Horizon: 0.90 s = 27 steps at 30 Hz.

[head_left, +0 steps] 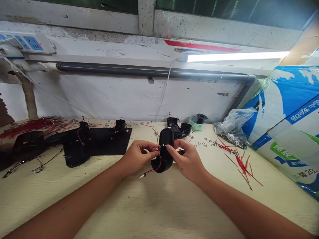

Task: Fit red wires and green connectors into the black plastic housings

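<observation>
Both my hands hold a curved black plastic housing [164, 159] up just above the pale wooden bench [174, 202]. My left hand [137, 157] pinches its left side with thumb and fingertips, and my right hand [186, 160] grips its right side. A thin red wire [155, 168] loops from the housing's lower part and ends in a small white-tipped terminal [143, 175]. A thin black wire [158, 142] rises near my left thumb. Another black housing [179, 130] lies just behind my right hand.
Several black housings [74, 149] stand on a black mat [112, 146] at left, beside a heap of red wires [35, 126]. Cut red wires [241, 164], a tape roll [196, 122], a bag of metal parts [231, 127] and a blue-and-white sack [286, 113] lie right.
</observation>
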Each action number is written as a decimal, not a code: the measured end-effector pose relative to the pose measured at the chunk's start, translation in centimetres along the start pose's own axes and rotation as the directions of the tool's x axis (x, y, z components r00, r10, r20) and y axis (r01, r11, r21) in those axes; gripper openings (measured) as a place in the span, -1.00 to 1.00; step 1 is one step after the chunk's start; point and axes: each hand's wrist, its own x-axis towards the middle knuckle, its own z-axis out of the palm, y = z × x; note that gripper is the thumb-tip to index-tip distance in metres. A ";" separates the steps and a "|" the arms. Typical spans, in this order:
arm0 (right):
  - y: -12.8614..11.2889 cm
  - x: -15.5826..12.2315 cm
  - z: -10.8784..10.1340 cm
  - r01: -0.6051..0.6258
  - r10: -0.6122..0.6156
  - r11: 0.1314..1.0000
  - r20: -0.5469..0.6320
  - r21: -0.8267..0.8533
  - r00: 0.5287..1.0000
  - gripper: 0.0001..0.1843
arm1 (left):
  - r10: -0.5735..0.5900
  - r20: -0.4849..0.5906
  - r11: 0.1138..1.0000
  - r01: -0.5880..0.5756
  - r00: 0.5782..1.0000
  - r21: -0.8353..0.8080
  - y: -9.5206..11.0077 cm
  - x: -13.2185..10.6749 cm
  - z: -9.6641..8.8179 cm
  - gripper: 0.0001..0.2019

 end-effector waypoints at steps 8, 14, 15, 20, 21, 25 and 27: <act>0.0 -0.1 0.0 0.028 -0.028 0.999 -0.008 -0.044 1.000 -0.63 | -0.008 0.005 0.992 0.008 1.000 0.127 0.7 -0.4 0.1 -0.69; 0.0 -0.2 0.0 0.008 -0.008 1.000 0.017 0.018 1.000 -0.62 | 0.011 0.015 0.991 -0.013 1.000 0.136 0.7 -0.3 0.1 -0.68; 0.0 -0.2 0.0 0.021 -0.021 1.000 0.020 0.018 1.000 -0.62 | 0.018 0.015 0.990 -0.020 1.000 0.139 0.8 -0.4 0.1 -0.69; -0.2 -0.3 -0.1 0.019 -0.020 0.999 0.037 0.043 0.999 -0.61 | 0.025 -0.002 0.992 -0.025 1.000 0.122 1.0 -0.3 0.0 -0.73; -0.2 -0.3 -0.1 0.008 -0.010 0.998 0.043 0.056 0.999 -0.61 | 0.019 0.004 0.993 -0.019 1.000 0.119 1.0 -0.3 0.0 -0.72; -0.3 -0.4 -0.1 0.009 -0.011 0.998 0.039 0.057 0.999 -0.62 | 0.062 0.016 0.994 -0.063 0.998 0.094 0.7 -0.1 -0.3 -0.70; -0.4 -0.4 -0.1 0.013 -0.015 0.998 0.034 0.055 0.999 -0.62 | 0.088 0.016 0.993 -0.089 0.996 0.078 0.5 0.0 -0.3 -0.70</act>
